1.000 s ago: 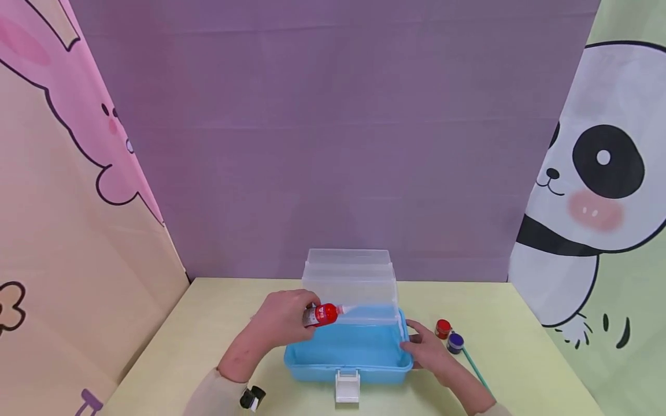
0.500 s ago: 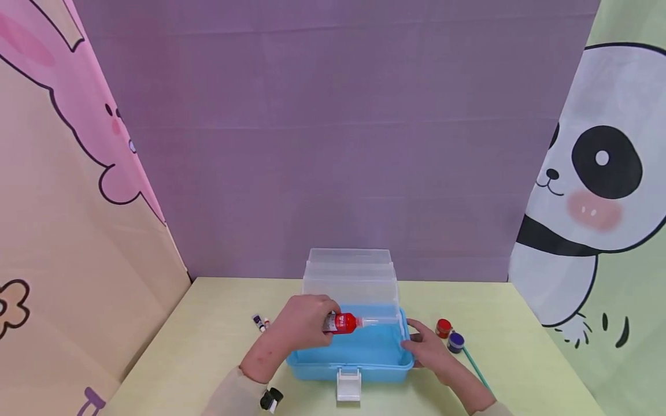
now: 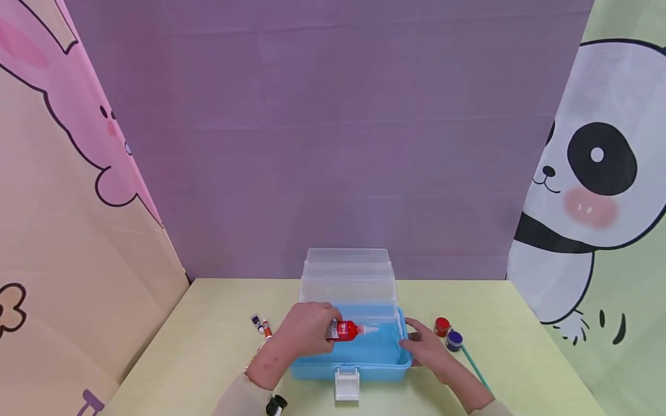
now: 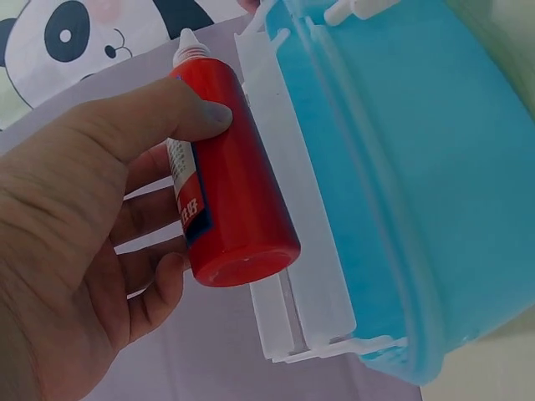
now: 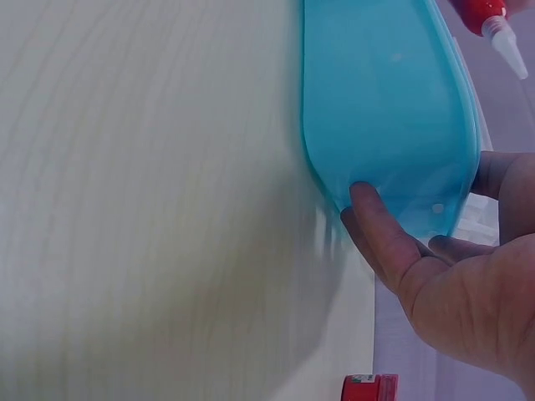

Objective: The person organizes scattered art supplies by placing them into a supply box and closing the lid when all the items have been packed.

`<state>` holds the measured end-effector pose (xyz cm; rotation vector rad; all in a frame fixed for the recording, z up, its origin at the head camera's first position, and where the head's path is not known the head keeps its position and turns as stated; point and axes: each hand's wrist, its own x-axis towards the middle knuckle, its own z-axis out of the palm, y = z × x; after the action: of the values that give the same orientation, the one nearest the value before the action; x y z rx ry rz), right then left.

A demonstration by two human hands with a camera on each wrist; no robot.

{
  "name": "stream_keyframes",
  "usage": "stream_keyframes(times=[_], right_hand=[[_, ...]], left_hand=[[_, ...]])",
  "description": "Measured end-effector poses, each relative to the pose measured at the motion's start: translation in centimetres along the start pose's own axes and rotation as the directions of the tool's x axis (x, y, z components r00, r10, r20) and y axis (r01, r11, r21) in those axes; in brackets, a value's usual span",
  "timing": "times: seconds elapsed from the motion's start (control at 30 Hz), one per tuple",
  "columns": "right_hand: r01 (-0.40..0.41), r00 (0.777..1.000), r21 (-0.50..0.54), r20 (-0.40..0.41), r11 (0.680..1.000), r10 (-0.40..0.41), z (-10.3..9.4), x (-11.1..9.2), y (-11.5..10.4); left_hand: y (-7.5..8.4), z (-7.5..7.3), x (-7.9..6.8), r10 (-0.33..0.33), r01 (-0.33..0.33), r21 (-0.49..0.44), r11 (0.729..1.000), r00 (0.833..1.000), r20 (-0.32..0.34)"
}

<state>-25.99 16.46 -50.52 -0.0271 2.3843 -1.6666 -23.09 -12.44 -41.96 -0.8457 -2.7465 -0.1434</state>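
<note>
My left hand [image 3: 307, 329] holds a red squeeze bottle [image 3: 346, 331] with a clear pointed nozzle. The bottle lies sideways over the inside of a blue plastic box [image 3: 372, 374], nozzle toward the right. In the left wrist view the thumb presses the side of the bottle, and the fingers curl behind its label. My right hand [image 3: 429, 349] grips the box's right end, its thumb at the rim and its fingers against the outer wall [image 5: 384, 109]. The box's clear lid [image 3: 348, 268] stands raised at the back.
A white latch [image 3: 347, 386] hangs at the box's front. To the right lie a red jar [image 3: 442, 326], a dark blue jar [image 3: 454, 340] and a teal stick [image 3: 476, 368]. Small tubes [image 3: 267, 329] and a black-capped item [image 3: 276, 405] lie left, partly behind my left arm.
My left hand has moved right and lower with the red bottle, which now sits further over the box. Small tubes at the left have come into view. The right hand stays at the box.
</note>
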Motion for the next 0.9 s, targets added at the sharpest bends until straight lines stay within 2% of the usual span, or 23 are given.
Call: stream_keyframes(times=[0.33, 0.5, 0.63, 0.73, 0.9], right_hand=[[0.007, 1.0, -0.007, 0.011, 1.0, -0.007, 0.1, 0.3, 0.3], [-0.004, 1.0, 0.006, 0.013, 1.0, 0.004, 0.0, 0.2, 0.4], [-0.008, 1.0, 0.004, 0.023, 1.0, 0.008, 0.0, 0.1, 0.5], [-0.013, 1.0, -0.002, 0.02, 1.0, 0.013, 0.1, 0.1, 0.5], [-0.013, 1.0, 0.004, 0.009, 1.0, 0.013, 0.1, 0.0, 0.3]], left_hand=[[0.1, 0.5, 0.1, -0.002, 0.002, 0.016, 1.0, 0.999, 0.039], [0.0, 0.2, 0.2, -0.014, 0.015, -0.018, 1.0, 0.998, 0.054], [-0.4, -0.3, -0.1, -0.03, 0.031, -0.032, 0.999, 0.999, 0.037], [-1.0, -0.5, -0.4, -0.018, 0.019, -0.025, 1.0, 1.0, 0.023], [-2.2, -0.7, -1.1, -0.042, 0.044, -0.043, 0.998, 0.998, 0.035]])
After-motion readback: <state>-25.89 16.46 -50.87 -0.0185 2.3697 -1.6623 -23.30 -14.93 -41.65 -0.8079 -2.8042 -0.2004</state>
